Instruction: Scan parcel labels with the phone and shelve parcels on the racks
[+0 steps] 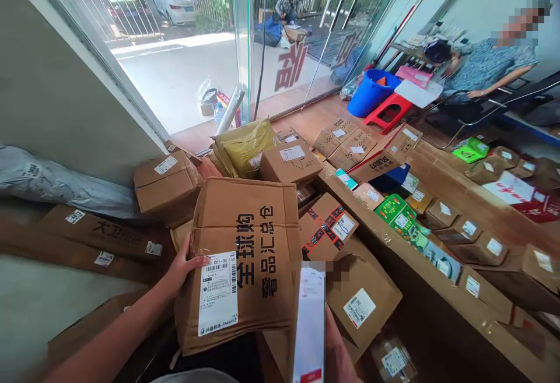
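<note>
Left hand [184,267]: closed on one carton [227,211] at its left edge, thumb on the printed face, fingers partly hidden behind. Right hand [336,339]: closed around one phone [310,319], screen lit. Carton position: in front of the person's body, tilted, left of the phone. The phone overlaps the carton's right edge in view; contact cannot be determined. Carton face: one white shipping label [217,292], two lines of large black characters.

Surrounding items, by count:
- One box with red-and-black tape [328,228], just right of the carton.
- One box with a white label [365,298], right of the phone.
- Two long flat boxes [118,234], at left, three white labels between them.
- One blue bin [371,94] and one red stool [389,109], beyond the boxes.
- Two other people: one seated at right [485,68], one outside the glass [286,7].
</note>
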`<control>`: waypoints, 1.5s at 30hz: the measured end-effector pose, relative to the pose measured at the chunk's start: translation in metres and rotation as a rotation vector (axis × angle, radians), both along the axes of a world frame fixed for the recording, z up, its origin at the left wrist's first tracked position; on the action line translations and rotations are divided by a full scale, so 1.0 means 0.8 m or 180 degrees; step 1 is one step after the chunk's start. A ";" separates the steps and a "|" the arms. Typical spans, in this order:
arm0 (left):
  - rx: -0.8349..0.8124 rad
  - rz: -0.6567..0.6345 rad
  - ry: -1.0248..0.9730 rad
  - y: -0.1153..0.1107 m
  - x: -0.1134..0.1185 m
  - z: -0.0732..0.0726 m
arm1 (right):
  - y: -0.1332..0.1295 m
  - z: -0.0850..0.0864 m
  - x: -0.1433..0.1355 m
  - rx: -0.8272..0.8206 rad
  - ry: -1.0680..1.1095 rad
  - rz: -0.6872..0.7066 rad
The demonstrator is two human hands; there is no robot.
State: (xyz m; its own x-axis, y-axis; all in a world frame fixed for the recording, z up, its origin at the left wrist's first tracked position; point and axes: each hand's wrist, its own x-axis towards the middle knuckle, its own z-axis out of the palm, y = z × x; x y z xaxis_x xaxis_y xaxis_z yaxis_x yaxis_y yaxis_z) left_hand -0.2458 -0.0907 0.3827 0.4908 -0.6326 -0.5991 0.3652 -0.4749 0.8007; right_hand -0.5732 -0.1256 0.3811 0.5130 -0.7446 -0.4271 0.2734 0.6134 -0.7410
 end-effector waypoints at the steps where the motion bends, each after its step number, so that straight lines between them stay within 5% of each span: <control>1: -0.0087 -0.0036 -0.0063 0.002 -0.001 0.009 | -0.001 0.016 0.006 0.0044 -0.0096 -0.0022; 7: -0.0070 -0.0155 -0.0378 0.003 -0.009 0.054 | -0.003 0.094 0.040 0.0266 -0.0500 -0.0156; 13: -0.0139 -0.0074 -0.0386 0.005 -0.022 0.068 | 0.007 0.124 0.051 0.0089 -0.0398 -0.0046; 25: -0.0403 -0.0034 -0.0128 0.011 -0.038 0.080 | 0.019 0.121 0.040 -0.0076 0.0126 -0.0126; 35: -0.0473 -0.0123 -0.0237 0.006 -0.039 0.100 | 0.027 0.089 0.032 -0.0243 0.0185 -0.0134; 45: -0.0561 -0.0167 -0.0376 -0.006 -0.039 0.103 | 0.019 0.117 0.039 -0.0208 0.0023 -0.0075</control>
